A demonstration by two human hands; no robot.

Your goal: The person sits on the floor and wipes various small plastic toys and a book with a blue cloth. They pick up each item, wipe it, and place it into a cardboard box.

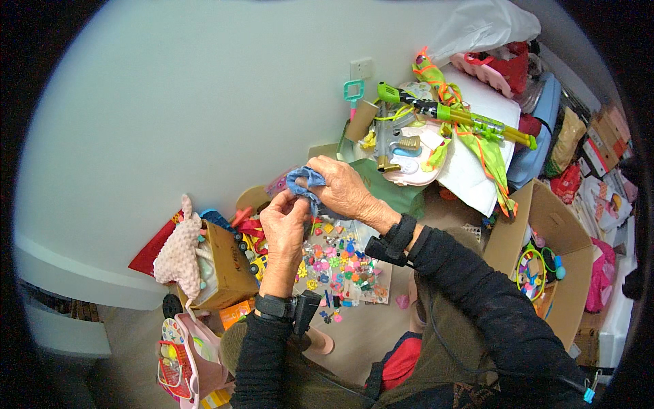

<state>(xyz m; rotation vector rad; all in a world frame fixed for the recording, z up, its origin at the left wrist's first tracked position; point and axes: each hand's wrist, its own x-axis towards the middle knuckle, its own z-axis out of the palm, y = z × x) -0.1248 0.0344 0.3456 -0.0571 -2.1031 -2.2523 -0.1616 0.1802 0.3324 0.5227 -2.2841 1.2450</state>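
Both hands meet in front of me around a small blue cloth piece [299, 179], looped like a ring. My left hand [284, 220] pinches its lower edge between thumb and fingertips. From the upper right my right hand [337, 186] grips the other side, partly covering it. A dark end of the cloth hangs beneath the right hand. Below the hands, many small colourful plastic pieces [332, 263] are spread on the floor, some on a light sheet [383, 281]. What the cloth is exactly, I cannot tell.
Left stands a cardboard box [230, 266] with a pink plush toy [176, 245] on it. A pink plastic bin [207, 353] is nearer me. At right is an open carton [567, 286] of toys. Toy guns [460, 115] lie atop a heap beyond a green bag [393, 189].
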